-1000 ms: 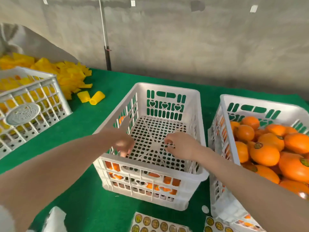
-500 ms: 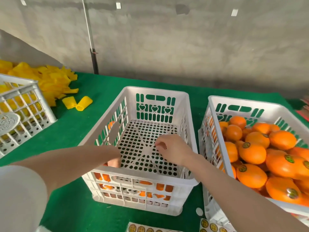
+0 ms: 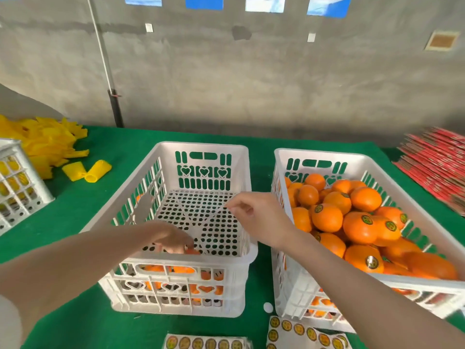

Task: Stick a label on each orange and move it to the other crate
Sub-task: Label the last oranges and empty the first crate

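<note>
The middle white crate (image 3: 247,253) is mostly bare inside, with a few oranges (image 3: 192,251) against its near wall. My left hand (image 3: 173,238) reaches down there, fingers curled over one orange. Hovering over the crate's right side, my right hand (image 3: 256,217) has loosely curled fingers, and nothing shows between them. The right white crate (image 3: 279,157) is heaped with labelled oranges (image 3: 327,217). Two label sheets (image 3: 206,342) lie at the near table edge; the second label sheet (image 3: 307,333) is in front of the right crate.
Green table cloth (image 3: 83,248). A third white crate (image 3: 27,177) stands at far left beside a pile of yellow foam sleeves (image 3: 45,144). Red sheets (image 3: 437,165) are stacked at far right. A pole (image 3: 112,96) stands against the grey wall.
My left hand slid from the crate's left wall along the near wall to the oranges. My right hand rose from the crate floor toward the right. The camera view tilted up.
</note>
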{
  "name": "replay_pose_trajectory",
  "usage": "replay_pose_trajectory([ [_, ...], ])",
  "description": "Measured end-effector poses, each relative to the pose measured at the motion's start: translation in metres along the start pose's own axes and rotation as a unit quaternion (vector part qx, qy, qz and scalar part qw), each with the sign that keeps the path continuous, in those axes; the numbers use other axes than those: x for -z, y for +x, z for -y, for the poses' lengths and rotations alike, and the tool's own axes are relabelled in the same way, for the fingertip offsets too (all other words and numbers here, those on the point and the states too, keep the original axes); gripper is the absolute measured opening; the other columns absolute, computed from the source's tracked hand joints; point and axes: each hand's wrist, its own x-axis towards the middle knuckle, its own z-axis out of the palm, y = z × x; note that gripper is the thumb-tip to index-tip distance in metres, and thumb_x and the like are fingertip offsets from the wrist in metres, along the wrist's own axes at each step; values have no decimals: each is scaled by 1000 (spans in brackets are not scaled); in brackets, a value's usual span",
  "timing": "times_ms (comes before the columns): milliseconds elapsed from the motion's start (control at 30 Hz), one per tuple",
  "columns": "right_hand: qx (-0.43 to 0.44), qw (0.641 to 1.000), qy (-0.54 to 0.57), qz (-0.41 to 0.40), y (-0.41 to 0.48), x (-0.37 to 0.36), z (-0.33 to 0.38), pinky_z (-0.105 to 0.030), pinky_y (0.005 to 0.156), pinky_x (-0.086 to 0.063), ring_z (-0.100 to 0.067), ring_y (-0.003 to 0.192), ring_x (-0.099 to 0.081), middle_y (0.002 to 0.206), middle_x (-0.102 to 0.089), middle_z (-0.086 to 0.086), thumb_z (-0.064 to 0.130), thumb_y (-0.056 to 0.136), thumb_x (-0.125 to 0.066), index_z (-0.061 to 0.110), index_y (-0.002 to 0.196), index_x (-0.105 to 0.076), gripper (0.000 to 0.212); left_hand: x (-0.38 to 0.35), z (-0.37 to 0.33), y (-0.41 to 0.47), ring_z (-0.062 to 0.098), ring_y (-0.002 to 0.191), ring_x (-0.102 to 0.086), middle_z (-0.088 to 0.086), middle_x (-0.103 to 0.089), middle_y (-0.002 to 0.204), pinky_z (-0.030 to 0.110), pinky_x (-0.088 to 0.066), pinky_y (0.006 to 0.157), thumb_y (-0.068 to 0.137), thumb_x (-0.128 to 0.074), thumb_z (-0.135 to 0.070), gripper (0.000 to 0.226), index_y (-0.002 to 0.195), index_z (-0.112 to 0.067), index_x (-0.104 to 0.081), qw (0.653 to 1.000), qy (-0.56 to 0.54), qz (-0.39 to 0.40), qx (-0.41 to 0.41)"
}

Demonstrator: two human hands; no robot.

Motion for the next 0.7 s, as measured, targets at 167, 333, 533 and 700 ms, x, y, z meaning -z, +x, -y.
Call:
replay_pose_trajectory([
  [167,-32,990,103,-87,-44,37,-1,-9,71,-45,0,82,-60,87,-66,13,6,89,-61,20,94,-68,15,17,-21,-54,21,108,-61,6,-50,133,20,-56,72,88,-61,-5,48,128,-24,-46,921,-339,-86,-171],
  [333,-60,985,154,-40,-89,62,0,-18,74,-51,-3,94,-58,109,-61,11,6,83,-69,38,109,-52,44,-7,-73,-105,35,117,-57,5,-52,133,43,-51,92,73,-77,-4,65,128,-26,-50,780,-483,-69,-392],
  [533,-62,973,220,19,-134,78,4,-30,73,-55,-7,101,-58,119,-51,23,24,70,-81,39,126,-46,67,-54,-149,-126,27,105,-64,-9,-54,125,37,-55,82,65,-81,2,70,118,-32,-50,767,-418,-201,-444],
  [700,-75,975,208,-23,-171,79,-7,-29,82,-53,-6,109,-55,113,-53,25,25,71,-81,42,113,-50,55,-104,-197,-114,27,103,-63,-12,-60,117,35,-56,79,60,-76,7,76,114,-42,-55,715,-495,-256,-423],
])
